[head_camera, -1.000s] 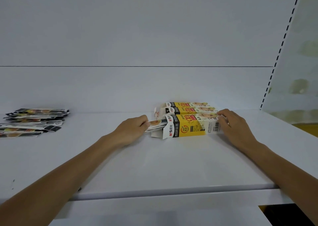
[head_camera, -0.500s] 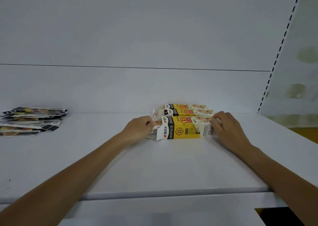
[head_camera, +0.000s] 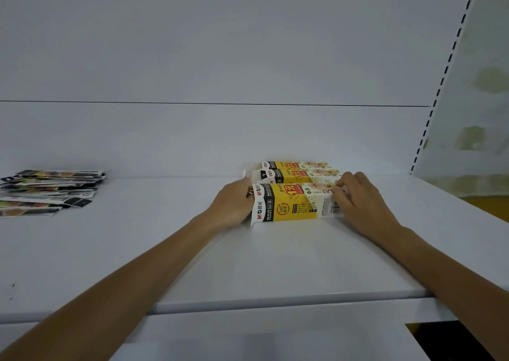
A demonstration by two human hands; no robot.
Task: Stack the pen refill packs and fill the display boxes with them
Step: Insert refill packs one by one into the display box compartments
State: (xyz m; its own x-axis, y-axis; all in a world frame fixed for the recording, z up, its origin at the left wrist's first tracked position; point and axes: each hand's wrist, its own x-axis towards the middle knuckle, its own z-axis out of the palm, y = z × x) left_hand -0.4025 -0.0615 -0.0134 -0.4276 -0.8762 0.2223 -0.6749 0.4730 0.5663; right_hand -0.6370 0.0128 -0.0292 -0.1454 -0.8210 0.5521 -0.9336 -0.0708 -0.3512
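On the shelf (head_camera: 275, 264), refill packs (head_camera: 249, 193) pinched by the left hand (head_camera: 232, 205) could jam if the display box (head_camera: 297, 202) slips from the gripping right hand (head_camera: 360, 203).

The lone head camera looks forward and down across the shelf (head_camera: 275, 267), near its front edge, boxes (head_camera: 292, 205) at 12 o'clock, packs (head_camera: 46, 192) at 9 o'clock.

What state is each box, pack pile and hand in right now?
Front display box: on its side, left flap open.
Middle display box: on its side.
Back display box: on its side.
Loose refill packs: untidy pile, untouched.
Left hand: at front box's open end, fingertips hidden.
Right hand: grips front box's right end.
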